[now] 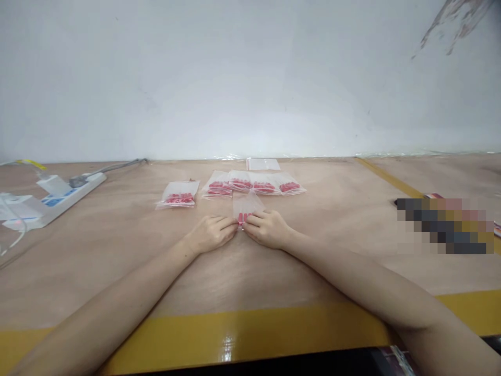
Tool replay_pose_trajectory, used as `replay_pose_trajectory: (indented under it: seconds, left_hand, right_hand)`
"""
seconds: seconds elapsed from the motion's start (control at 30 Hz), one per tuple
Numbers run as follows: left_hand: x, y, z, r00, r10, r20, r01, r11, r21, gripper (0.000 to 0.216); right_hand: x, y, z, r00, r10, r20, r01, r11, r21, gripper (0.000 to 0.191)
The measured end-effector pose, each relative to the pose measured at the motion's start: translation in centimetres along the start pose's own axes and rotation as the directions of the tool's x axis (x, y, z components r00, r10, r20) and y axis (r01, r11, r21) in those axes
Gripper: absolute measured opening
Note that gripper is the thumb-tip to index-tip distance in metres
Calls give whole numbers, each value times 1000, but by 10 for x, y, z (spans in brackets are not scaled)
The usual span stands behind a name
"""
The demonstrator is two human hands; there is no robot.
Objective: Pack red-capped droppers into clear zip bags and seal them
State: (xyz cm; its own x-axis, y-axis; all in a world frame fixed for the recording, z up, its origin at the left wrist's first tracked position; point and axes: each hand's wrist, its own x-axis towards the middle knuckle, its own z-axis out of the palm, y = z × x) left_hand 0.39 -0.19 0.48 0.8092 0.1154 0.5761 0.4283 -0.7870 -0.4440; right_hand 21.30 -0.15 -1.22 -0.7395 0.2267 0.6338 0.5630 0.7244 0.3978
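Observation:
A small clear plastic bag [243, 202] with several red pieces in its near end lies flat in the middle of the table. My left hand [214, 233] pinches the left corner of its near edge. On the other side, my right hand [266, 228] has its fingers closed on the right part of that edge, hiding some of the red pieces. Just behind, several similar filled bags [264, 183] overlap in a row. Another filled bag [179, 194] rests apart to the left. What exactly the red pieces are is too small to tell.
A flat whitish bag [263, 164] lies at the back by the wall. On the left stands a white power strip [74, 196] with plugs and cables. A blurred-out dark object [442, 227] lies at the right. Yellow tape [242, 334] runs along the table's front edge.

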Motion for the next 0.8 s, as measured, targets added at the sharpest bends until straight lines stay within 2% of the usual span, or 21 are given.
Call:
replay_pose_trajectory:
  seconds: [0.2,0.4,0.63,0.8]
  left_hand:
    - [1,0,0,1000,-23,7,23,1000,11,22]
    - [1,0,1,999,0,-44,1,1000,13,19]
    - [-7,-6,3,989,-61,-131,58,998,-30,7]
    - [-3,-8,4,987,28,-159,-28,1000,-1,7]
  right_hand:
    - [11,-4,11,997,-71,-18,71,997,-17,25]
    - [9,0,8,994,-105,-42,104,994,-30,24]
    - [-12,12,-1,997,21,-78,-21,1000,-2,19]
    - [-15,15,-4,998,30,-47,-30,1000,7,24]
